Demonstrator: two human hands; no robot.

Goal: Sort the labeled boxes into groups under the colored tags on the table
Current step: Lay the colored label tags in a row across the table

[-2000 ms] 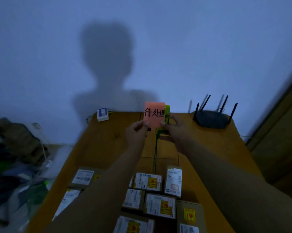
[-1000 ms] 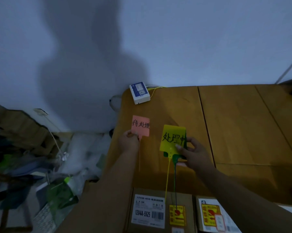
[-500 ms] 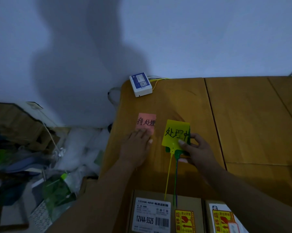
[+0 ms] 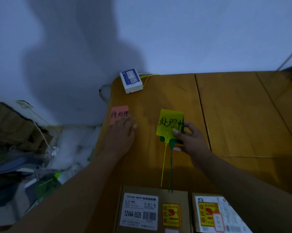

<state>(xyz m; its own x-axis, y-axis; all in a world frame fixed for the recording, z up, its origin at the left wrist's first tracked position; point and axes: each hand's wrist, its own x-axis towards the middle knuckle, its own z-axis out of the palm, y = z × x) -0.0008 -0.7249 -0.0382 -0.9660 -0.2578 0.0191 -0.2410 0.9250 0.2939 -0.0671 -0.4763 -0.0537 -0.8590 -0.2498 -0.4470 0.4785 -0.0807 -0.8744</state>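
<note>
— Moved since before? Pink tag now flat at the desk left edge, left hand spread flat on its lower part.

— Right hand? Pinching yellow tag over a green tag, above the boxes.

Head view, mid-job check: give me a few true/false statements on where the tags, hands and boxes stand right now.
1. The pink tag lies flat near the table's left edge, under the left hand's fingertips. True.
2. The right hand holds only the yellow tag. False: a green tag sits behind the yellow one in the same grip.
3. The white device sits at the table's far left corner. True.
4. A box lies beneath the pink tag. False: the labeled boxes are at the near edge, unsorted.
5. The yellow tag is blank. False: it bears handwritten characters.
</note>
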